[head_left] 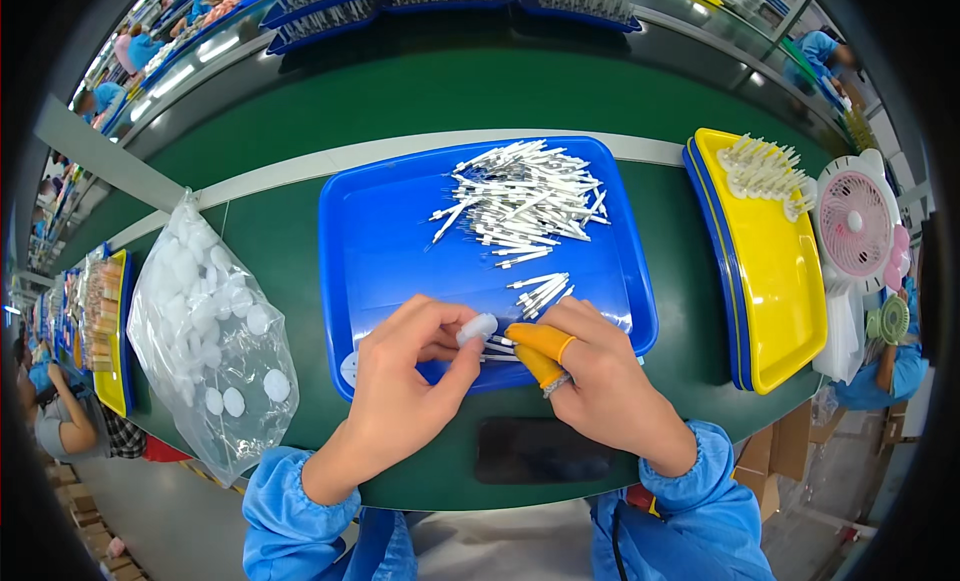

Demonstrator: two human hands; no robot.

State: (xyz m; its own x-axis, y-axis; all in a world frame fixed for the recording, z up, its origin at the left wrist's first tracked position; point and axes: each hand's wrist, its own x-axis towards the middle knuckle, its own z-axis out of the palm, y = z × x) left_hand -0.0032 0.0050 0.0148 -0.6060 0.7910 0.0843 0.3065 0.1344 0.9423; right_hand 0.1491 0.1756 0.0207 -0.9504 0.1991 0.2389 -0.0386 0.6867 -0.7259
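My left hand (pixel 405 381) pinches a small white round plastic piece (pixel 477 329) between thumb and forefinger, over the near edge of a blue tray (pixel 385 251). Close by on its right, my right hand (pixel 612 386) wears yellow finger covers (pixel 541 343) on thumb and forefinger. These fingers are closed on a thin white stick with a dark end (pixel 503 340), mostly hidden by them. In the tray, a large heap of similar white sticks (pixel 530 196) lies toward the back right. A few loose sticks (pixel 543 293) lie just beyond my right hand.
A clear bag of white round pieces (pixel 205 321) lies on the left. Stacked yellow and blue trays (pixel 775 291) stand right, with upright white parts (pixel 765 171) on top. Beside them is a pink-and-white fan (pixel 855 221). A dark phone (pixel 543 450) lies near the front edge.
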